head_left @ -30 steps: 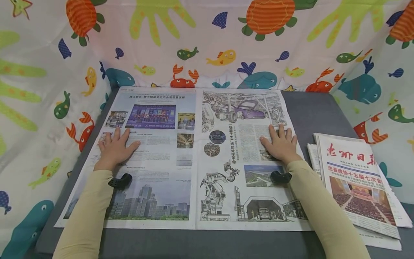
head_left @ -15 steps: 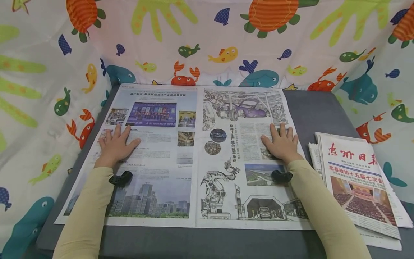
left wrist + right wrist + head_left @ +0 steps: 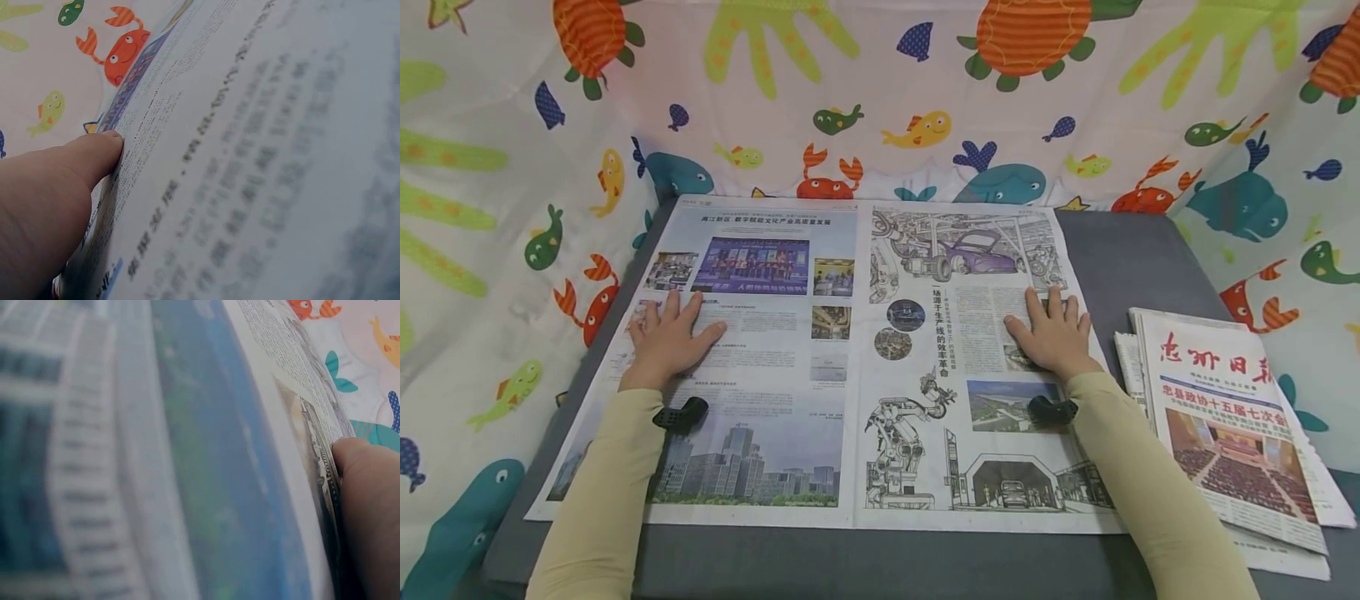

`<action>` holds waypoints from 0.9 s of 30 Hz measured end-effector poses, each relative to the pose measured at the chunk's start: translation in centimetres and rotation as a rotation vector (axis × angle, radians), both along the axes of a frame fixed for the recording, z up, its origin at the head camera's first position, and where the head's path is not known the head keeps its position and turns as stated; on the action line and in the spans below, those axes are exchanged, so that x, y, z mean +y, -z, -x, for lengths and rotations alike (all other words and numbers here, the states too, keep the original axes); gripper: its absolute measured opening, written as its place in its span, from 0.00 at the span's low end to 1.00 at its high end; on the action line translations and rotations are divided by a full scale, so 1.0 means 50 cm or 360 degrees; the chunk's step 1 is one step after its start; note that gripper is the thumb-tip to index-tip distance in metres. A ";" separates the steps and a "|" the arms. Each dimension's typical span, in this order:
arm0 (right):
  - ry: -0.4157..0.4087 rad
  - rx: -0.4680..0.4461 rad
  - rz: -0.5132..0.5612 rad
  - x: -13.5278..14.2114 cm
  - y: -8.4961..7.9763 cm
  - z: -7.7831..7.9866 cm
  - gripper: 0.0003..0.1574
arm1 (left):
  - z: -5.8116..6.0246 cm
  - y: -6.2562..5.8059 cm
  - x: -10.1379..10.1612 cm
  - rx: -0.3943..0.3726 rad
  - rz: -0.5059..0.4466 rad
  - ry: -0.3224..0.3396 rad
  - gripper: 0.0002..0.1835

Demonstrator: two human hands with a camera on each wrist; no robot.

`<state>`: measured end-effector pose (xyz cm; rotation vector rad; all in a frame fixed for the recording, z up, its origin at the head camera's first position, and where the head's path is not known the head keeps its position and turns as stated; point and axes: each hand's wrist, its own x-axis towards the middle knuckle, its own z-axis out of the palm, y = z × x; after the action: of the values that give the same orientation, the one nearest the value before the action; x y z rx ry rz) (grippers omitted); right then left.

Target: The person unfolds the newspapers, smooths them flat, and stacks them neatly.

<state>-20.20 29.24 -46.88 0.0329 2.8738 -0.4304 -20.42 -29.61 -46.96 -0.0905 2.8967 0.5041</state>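
A newspaper [image 3: 880, 333] lies spread flat across the grey table, its centre fold running between two printed pages. On the left page rests my left hand [image 3: 670, 342], fingers straight and spread, below a purple group photo. My right hand [image 3: 1055, 335] lies the same way on the right page, under the line drawing of a car. In the left wrist view the left thumb [image 3: 94, 153] touches the paper, whose near print is blurred. The right wrist view has the right thumb [image 3: 362, 469] against the page beside a blurred photo.
A stack of folded newspapers [image 3: 1232, 417] with a red title sits at the table's right side. The grey table [image 3: 1135, 258] shows around the spread paper. Behind and on both sides hangs a cloth [image 3: 865, 75] printed with sea animals.
Both hands stay in place on the newspaper. The head view has shifted only slightly.
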 end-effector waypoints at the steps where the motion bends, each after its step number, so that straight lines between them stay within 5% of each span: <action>1: 0.0006 -0.0009 0.0001 0.003 0.000 -0.003 0.58 | 0.002 0.001 0.003 -0.0005 0.0002 0.0008 0.50; 7: 0.0004 -0.0100 0.0093 0.015 -0.029 -0.012 0.58 | 0.006 0.001 0.008 -0.0021 0.0003 0.0038 0.51; 14: -0.0039 0.0067 0.0046 0.076 -0.142 -0.033 0.55 | -0.004 0.003 -0.003 -0.0005 -0.0006 0.0015 0.52; 19: 0.0072 -0.0090 -0.0037 0.167 -0.199 -0.110 0.61 | -0.009 0.003 -0.009 0.0023 -0.0011 0.0016 0.53; 23: 0.0219 -0.0276 -0.0032 0.247 -0.198 -0.186 0.67 | -0.006 0.000 -0.006 0.0024 -0.0007 0.0028 0.52; 27: 0.0403 -0.0277 -0.0015 0.317 -0.180 -0.256 0.69 | -0.004 0.000 -0.001 0.0023 -0.0008 0.0037 0.52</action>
<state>-7.42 45.10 -37.86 0.4186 2.7074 -0.4362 -20.24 -29.67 -46.98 -0.0523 2.9071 0.5098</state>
